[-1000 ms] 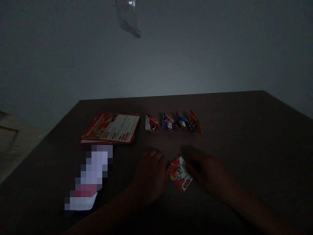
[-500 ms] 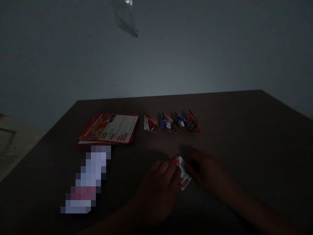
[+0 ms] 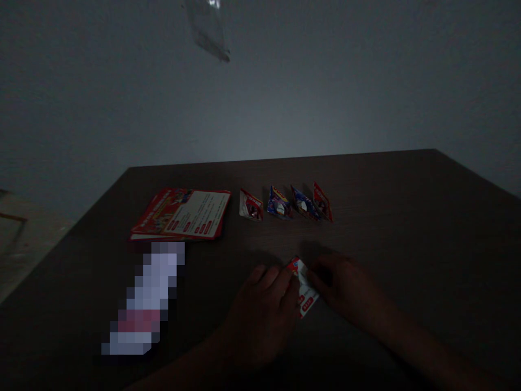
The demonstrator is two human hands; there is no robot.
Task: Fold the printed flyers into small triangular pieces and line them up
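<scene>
Between my hands lies a small printed paper (image 3: 308, 296), white and red with a blue bit, folded and set slantwise on the dark table (image 3: 391, 190). My left hand (image 3: 264, 312) covers its left part, with curled fingers closed on it. At the paper's right edge, the thumb and fingers of my right hand (image 3: 350, 288) pinch together. The fingertips are dim and partly hidden. Beyond the hands stand folded paper pieces in a row: a red-and-white one (image 3: 251, 206), two blue ones (image 3: 279, 203) and a red one (image 3: 323, 203).
Left of the row lies a stack of red-and-white printed sheets (image 3: 199, 212). In front of it is a long, bright, pixelated object (image 3: 150, 298). Behind the table rises a grey wall (image 3: 325, 81), with a clear plastic bag (image 3: 207, 30) high up. The room is dark.
My left hand has shifted very slightly on the paper. Otherwise the right hand, the row of folded pieces and the stack look the same.
</scene>
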